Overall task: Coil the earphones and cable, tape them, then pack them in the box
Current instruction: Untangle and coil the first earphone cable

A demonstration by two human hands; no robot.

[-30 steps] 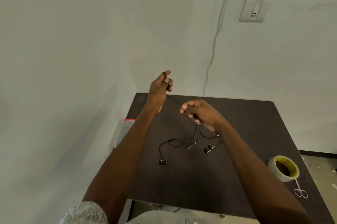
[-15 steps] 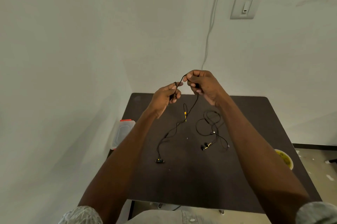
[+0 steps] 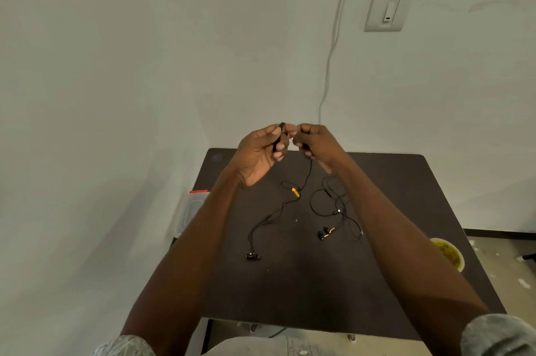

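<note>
Both hands have closed together since half a second ago. My left hand (image 3: 259, 152) now grips the small wound bundle; my right hand (image 3: 314, 142) pinches the cable (image 3: 307, 178) feeding into it, fingertips nearly touching. Judged: another loop going on, coiling early.

Earphone cable thin, black, with a yellow piece partway down, hanging toward 6 o'clock onto the table (image 3: 406, 187). Its earbud (image 3: 252, 256) lies at 7 o'clock. Second set (image 3: 336, 207) loose at 4 o'clock, untouched. Box (image 3: 191, 210) at 9 o'clock, beyond the table edge.
</note>
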